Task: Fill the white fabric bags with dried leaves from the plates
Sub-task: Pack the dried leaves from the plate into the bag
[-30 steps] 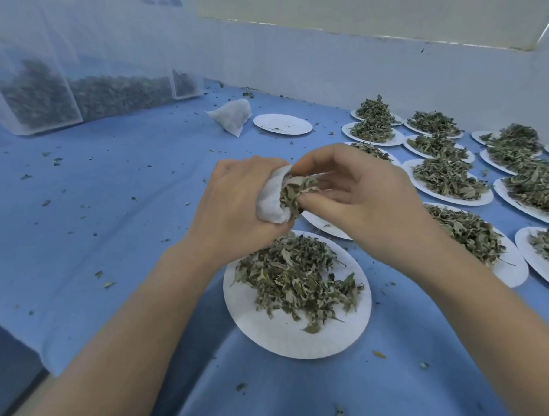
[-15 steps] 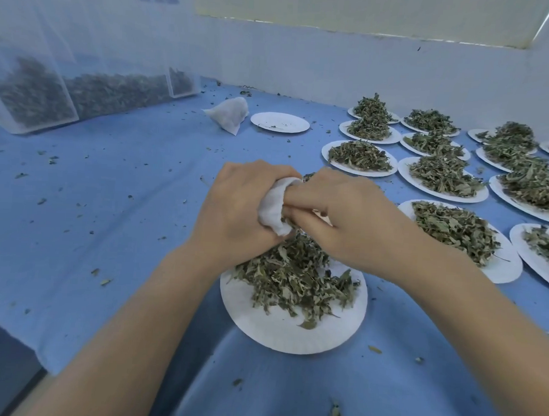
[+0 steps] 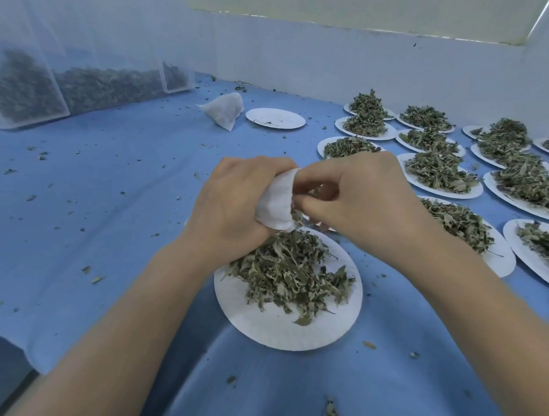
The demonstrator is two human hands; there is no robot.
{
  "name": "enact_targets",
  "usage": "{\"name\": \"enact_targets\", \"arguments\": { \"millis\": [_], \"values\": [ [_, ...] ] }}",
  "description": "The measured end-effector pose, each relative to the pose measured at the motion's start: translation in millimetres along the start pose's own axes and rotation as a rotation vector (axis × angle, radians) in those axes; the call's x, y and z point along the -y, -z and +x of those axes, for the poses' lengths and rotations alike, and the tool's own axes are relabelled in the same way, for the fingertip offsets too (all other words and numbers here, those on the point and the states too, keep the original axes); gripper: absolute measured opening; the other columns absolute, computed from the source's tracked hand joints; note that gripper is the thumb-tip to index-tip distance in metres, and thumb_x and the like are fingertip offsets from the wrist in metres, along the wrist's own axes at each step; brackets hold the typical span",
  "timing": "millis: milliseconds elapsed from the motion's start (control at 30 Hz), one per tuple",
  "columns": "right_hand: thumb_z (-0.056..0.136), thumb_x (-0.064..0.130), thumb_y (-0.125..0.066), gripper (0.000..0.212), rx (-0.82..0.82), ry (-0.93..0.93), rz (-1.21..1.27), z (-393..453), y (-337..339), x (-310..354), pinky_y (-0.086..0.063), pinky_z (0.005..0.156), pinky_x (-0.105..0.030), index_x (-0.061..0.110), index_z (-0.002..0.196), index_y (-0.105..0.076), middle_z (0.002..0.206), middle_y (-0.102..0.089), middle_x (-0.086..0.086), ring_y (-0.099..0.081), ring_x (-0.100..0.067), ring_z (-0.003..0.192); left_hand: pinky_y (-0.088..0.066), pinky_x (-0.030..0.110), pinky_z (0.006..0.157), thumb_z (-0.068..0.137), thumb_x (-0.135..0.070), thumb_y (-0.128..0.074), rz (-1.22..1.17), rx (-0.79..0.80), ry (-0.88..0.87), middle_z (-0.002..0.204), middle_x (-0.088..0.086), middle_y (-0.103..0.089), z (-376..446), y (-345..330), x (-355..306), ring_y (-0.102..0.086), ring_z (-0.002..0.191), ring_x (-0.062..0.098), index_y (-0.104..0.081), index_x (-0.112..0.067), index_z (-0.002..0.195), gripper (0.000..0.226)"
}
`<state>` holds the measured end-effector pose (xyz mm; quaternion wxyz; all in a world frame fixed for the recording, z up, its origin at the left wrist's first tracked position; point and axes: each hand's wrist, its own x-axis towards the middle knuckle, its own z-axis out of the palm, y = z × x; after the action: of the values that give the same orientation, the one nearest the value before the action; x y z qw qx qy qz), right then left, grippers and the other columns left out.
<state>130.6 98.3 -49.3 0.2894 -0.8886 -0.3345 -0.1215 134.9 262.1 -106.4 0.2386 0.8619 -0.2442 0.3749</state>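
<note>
Half a second before, we had both hands low, knuckles nearly on the leaf pile. At this moment they had lifted a little clear of it, and the bag mouth showed again. Our left hand (image 3: 235,206) gripped the white fabric bag (image 3: 275,201), fingers curled round its body, holding it just above the 12 o'clock edge of the near paper plate (image 3: 280,330). Our right hand (image 3: 355,202) was closed in a pinch at the bag's opening, thumb and fingertips pressing dried leaves in; a few leaves hung at the lip. We judged this as a pinch of leaves going into the bag, with the bag far from full: the pile of dried leaves (image 3: 287,274) on the near plate remained large.

Around us: at 11 o'clock, well apart, lay a filled white bag (image 3: 222,109) on the blue cloth (image 3: 110,185), and beside it an emptied plate (image 3: 275,118) with only crumbs. From 1 to 3 o'clock stood many more plates heaped with leaves (image 3: 441,171), untouched. At 10 o'clock, mesh bins of dark leaves (image 3: 93,86) sat against the wall.

Nothing blocked the hands. The hindrance we noted was the narrow bag mouth, partly hidden by our right fingers; loose leaf bits already littered the cloth, so spillage seemed likely.
</note>
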Motion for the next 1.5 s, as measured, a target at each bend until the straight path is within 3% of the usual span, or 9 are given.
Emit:
{"name": "enact_targets", "arguments": {
  "millis": [133, 200, 333, 433, 633, 767, 967, 1167, 1500],
  "values": [
    [0.079, 0.013, -0.059, 0.019, -0.015, -0.004, -0.121, -1.1, -11.9, 3.5, -0.044, 0.059, -0.029, 0.026, 0.07, -0.069, 0.05, -0.051, 0.002, -0.04, -0.014, 0.048, -0.04, 0.035, 0.077, 0.078, -0.025, -0.057, 0.029, -0.007, -0.051, 0.081, 0.001, -0.063, 0.8, -3.4, 0.9, -0.055, 0.073, 0.019, -0.064, -0.006, 0.1, 0.03],
    [0.076, 0.008, -0.056, 0.03, 0.002, 0.0, -0.086, -1.5, -18.6, 6.4, -0.036, 0.053, -0.019, 0.028, 0.055, -0.051, 0.044, -0.04, 0.006, -0.037, -0.014, 0.049, -0.043, 0.038, 0.077, 0.077, -0.026, -0.059, 0.005, -0.015, -0.064, 0.084, 0.0, -0.065, 1.6, -4.3, -0.9, -0.058, 0.075, 0.019, -0.065, -0.007, 0.1, 0.03],
    [0.081, 0.011, -0.05, 0.027, 0.181, 0.012, 0.02, -2.5, -17.9, 4.5, -0.04, 0.055, -0.011, 0.031, 0.063, -0.045, 0.043, -0.051, 0.025, -0.052, 0.005, 0.044, -0.037, 0.029, 0.083, 0.068, -0.016, -0.068, 0.023, -0.08, -0.099, 0.089, 0.0, -0.066, -1.2, -4.0, -2.8, -0.054, 0.082, 0.013, -0.064, -0.005, 0.102, 0.036],
    [0.079, 0.02, -0.053, 0.025, 0.204, 0.016, 0.152, -2.3, -8.7, 2.0, -0.038, 0.05, -0.008, 0.045, 0.08, -0.06, 0.04, -0.052, 0.02, -0.054, -0.003, 0.036, -0.031, 0.015, 0.085, 0.062, -0.029, -0.066, -0.004, -0.081, -0.018, 0.088, -0.01, -0.058, -1.6, 1.0, 0.0, -0.048, 0.084, 0.005, -0.06, -0.006, 0.107, 0.051],
    [0.082, 0.03, -0.067, 0.013, 0.06, -0.078, 0.371, -4.4, 2.9, -2.9, -0.041, 0.049, -0.013, 0.041, 0.089, -0.071, 0.063, -0.069, 0.01, -0.06, -0.011, 0.045, -0.046, 0.043, 0.069, 0.064, -0.022, -0.072, 0.047, -0.004, 0.062, 0.081, -0.011, -0.056, 1.2, 13.7, 22.9, -0.055, 0.067, 0.017, -0.065, -0.004, 0.098, 0.04],
    [0.084, 0.033, -0.065, 0.012, -0.006, -0.104, 0.129, -9.3, 4.0, -11.7, -0.043, 0.063, -0.007, 0.035, 0.095, -0.069, 0.079, -0.066, 0.017, -0.061, -0.004, 0.064, -0.039, 0.036, 0.071, 0.057, -0.02, -0.062, 0.085, 0.012, 0.155, 0.079, -0.015, -0.051, -2.5, 20.1, 34.9, -0.047, 0.068, 0.012, -0.064, -0.007, 0.097, 0.042],
    [0.068, 0.074, -0.051, 0.07, 0.427, -0.123, -0.178, -15.4, -14.3, -8.9, -0.042, 0.074, -0.02, 0.032, 0.125, -0.054, 0.107, -0.054, 0.011, -0.048, -0.001, 0.084, -0.032, 0.029, 0.073, 0.053, -0.021, -0.057, 0.059, 0.06, 0.241, 0.071, -0.021, -0.048, -5.9, 19.1, 36.4, -0.045, 0.066, 0.011, -0.064, -0.012, 0.096, 0.044],
    [0.085, 0.049, -0.059, 0.038, 0.373, -0.051, -0.281, -13.0, -24.0, -9.4, -0.041, 0.067, -0.021, 0.029, 0.118, -0.063, 0.083, -0.054, 0.014, -0.041, 0.002, 0.065, -0.032, 0.01, 0.058, 0.054, -0.023, -0.056, 0.036, 0.115, 0.28, 0.069, -0.016, -0.051, -7.5, 15.0, 39.1, -0.043, 0.064, 0.009, -0.063, -0.018, 0.098, 0.044],
    [0.08, 0.029, -0.068, 0.003, 0.125, -0.092, 0.046, -22.4, 1.0, -15.9, -0.041, 0.064, -0.005, 0.03, 0.081, -0.07, 0.068, -0.064, 0.017, -0.057, 0.008, 0.071, -0.032, 0.024, 0.057, 0.053, -0.026, -0.057, 0.055, 0.148, 0.305, 0.068, -0.021, -0.049, -7.3, 14.9, 40.3, -0.045, 0.066, 0.014, -0.062, -0.021, 0.099, 0.046]
  ]
}}
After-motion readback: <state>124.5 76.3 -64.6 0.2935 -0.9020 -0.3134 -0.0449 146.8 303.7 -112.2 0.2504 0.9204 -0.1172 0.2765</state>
